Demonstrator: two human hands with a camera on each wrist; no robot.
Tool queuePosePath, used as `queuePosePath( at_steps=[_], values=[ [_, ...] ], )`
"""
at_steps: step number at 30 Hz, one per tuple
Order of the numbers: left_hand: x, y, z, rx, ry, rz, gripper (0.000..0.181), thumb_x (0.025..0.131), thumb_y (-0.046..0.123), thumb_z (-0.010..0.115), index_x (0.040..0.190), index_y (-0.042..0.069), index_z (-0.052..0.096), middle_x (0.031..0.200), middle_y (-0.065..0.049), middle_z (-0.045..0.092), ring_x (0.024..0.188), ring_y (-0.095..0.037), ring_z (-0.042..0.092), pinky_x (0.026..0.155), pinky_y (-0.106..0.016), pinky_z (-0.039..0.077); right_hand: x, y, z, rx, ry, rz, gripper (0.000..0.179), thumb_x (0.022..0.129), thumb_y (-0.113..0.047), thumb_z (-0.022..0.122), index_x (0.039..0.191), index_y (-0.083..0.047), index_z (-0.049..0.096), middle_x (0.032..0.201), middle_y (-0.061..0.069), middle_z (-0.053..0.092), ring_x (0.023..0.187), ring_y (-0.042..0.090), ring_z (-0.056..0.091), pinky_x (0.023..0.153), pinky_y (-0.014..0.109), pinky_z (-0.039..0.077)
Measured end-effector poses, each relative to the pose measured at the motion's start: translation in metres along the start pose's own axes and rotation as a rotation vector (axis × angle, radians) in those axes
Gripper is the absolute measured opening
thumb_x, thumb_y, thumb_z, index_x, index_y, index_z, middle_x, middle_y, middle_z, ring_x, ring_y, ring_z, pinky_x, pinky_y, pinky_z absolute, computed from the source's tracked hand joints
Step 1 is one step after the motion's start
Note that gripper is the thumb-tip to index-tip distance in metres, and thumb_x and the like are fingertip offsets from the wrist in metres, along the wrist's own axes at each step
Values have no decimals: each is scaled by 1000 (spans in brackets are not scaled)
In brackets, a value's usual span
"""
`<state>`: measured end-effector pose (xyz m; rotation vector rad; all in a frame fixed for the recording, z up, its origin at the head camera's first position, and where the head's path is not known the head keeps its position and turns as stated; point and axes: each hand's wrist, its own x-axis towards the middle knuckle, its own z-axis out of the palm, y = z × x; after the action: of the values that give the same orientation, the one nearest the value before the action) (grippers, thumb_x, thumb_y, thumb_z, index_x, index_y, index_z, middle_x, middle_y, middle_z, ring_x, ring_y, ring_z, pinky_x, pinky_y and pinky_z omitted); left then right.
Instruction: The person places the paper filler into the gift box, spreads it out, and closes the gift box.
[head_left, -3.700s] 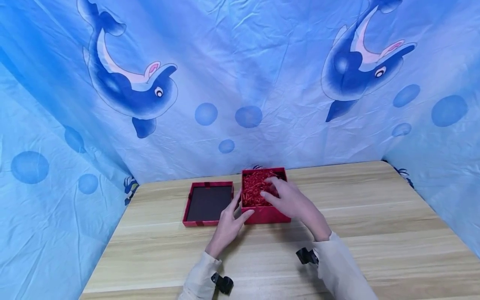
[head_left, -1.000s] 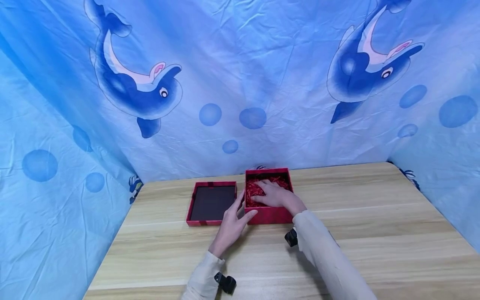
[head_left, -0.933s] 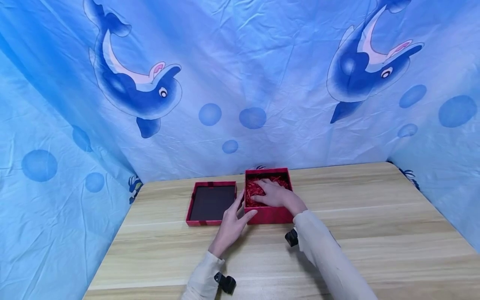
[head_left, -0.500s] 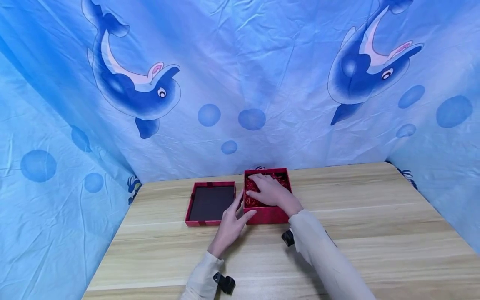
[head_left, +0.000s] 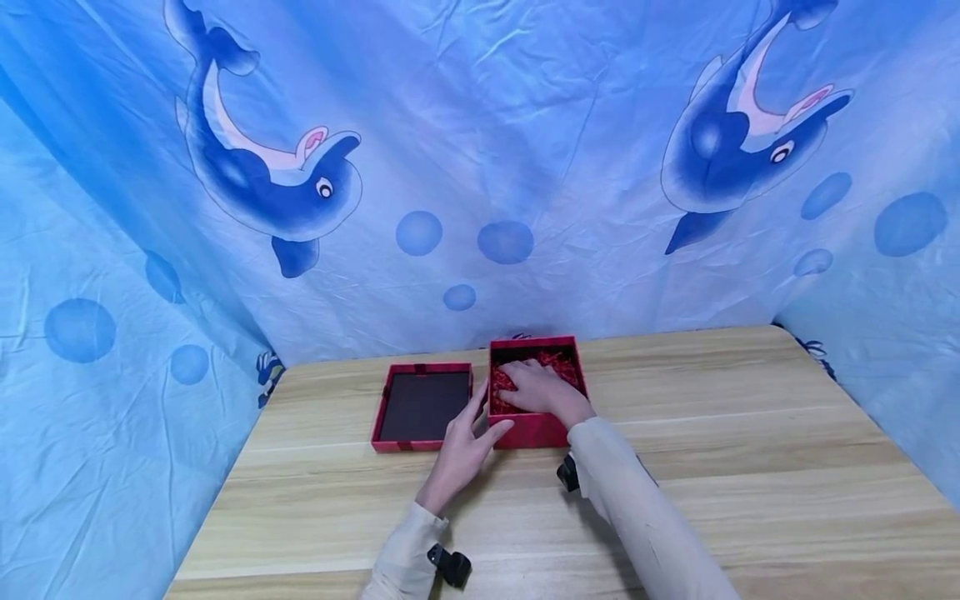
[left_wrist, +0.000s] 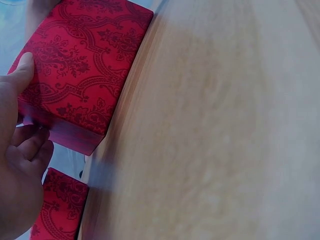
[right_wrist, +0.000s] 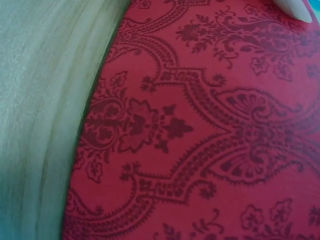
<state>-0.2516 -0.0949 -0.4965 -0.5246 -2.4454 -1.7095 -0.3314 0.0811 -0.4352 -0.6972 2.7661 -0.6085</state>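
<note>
A red box (head_left: 528,432) with a dark damask pattern stands uncovered near the table's far edge, red shredded paper (head_left: 566,367) inside it. At its front left corner the left hand (head_left: 459,457) grips it. The left wrist view has that thumb on the patterned front of the box (left_wrist: 85,55) and the fingers bent against the adjoining side. My right hand (head_left: 534,388) reaches over the front wall and rests on the shredded paper, fingers extended and pointing left; the fingertips are partly lost in the paper. Only the box's patterned front (right_wrist: 200,125) and a fingertip (right_wrist: 295,7) fill the right wrist view.
A shallow red lid (head_left: 422,406) with a black inside lies upturned just left of the box. The wooden table (head_left: 712,467) extends on both sides and toward me. Behind it hangs a blue cloth (head_left: 525,150) printed with dolphins.
The right hand went from above the paper down into the box, lifted slightly, and pressed down again further left. The paper sits lower than at first. The left hand stays at the corner.
</note>
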Motion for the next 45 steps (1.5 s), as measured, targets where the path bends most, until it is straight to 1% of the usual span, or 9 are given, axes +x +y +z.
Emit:
queuePosePath(
  at_steps=[12, 15, 20, 24, 28, 33, 38, 42, 45],
  values=[
    [-3, -1, -3, 0, 14, 6, 81, 99, 30, 73, 165, 14, 29, 165, -6, 34, 142, -35, 44, 111, -46, 42, -30, -12, -17, -26, 204, -109, 54, 105, -39, 62, 149, -8, 55, 158, 17, 44, 147, 43, 33, 115, 71, 26],
    [-3, -2, -3, -5, 11, 12, 80, 99, 30, 73, 165, 16, 29, 165, -6, 34, 141, -36, 45, 110, -46, 43, -43, -14, -15, -51, 330, -171, 50, 104, -36, 65, 144, -7, 60, 154, 16, 49, 142, 40, 41, 112, 68, 33],
    [-3, -2, -3, 20, 13, 20, 79, 99, 32, 74, 164, 19, 32, 164, -4, 36, 142, -33, 43, 112, -47, 42, -67, -15, -3, -45, 618, -322, 37, 100, -24, 70, 131, -5, 68, 136, 14, 62, 127, 34, 56, 107, 54, 46],
    [-8, 0, -10, 108, 39, 29, 77, 98, 38, 74, 162, 14, 38, 161, -5, 42, 145, -28, 41, 115, -49, 38, -82, -14, 15, 47, 811, -432, 32, 97, -17, 70, 126, -4, 70, 127, 12, 66, 118, 29, 61, 101, 47, 52],
    [-15, -2, -24, 183, 90, 77, 73, 98, 34, 75, 159, 11, 43, 157, -8, 47, 145, -27, 42, 116, -48, 36, -94, -15, 35, 167, 923, -494, 30, 94, -12, 69, 123, -3, 70, 122, 11, 68, 114, 28, 62, 97, 42, 53],
    [-30, -7, -49, 217, 159, 107, 68, 97, 25, 76, 157, 12, 46, 157, -10, 48, 144, -27, 43, 117, -45, 35, -101, -19, 59, 264, 959, -515, 31, 92, -4, 69, 122, -2, 68, 117, 9, 68, 108, 26, 64, 97, 30, 52],
    [-46, -8, -73, 270, 193, 72, 68, 97, 27, 76, 157, 14, 47, 158, -9, 47, 146, -27, 41, 118, -40, 33, -106, -26, 78, 335, 914, -484, 36, 91, -2, 72, 126, -2, 65, 122, 6, 68, 110, 23, 66, 91, 39, 57],
    [-58, -10, -87, 303, 227, 52, 69, 96, 26, 77, 157, 16, 46, 158, -9, 47, 146, -29, 41, 117, -32, 30, -107, -33, 88, 349, 870, -449, 40, 92, -6, 74, 131, -3, 64, 127, 6, 66, 116, 23, 64, 94, 43, 56],
    [-66, -13, -95, 315, 244, 31, 71, 96, 26, 78, 158, 17, 45, 159, -9, 45, 147, -30, 39, 118, -35, 31, -107, -39, 96, 348, 848, -424, 45, 92, -8, 74, 135, -3, 62, 131, 8, 65, 120, 25, 63, 98, 43, 55]
  ],
)
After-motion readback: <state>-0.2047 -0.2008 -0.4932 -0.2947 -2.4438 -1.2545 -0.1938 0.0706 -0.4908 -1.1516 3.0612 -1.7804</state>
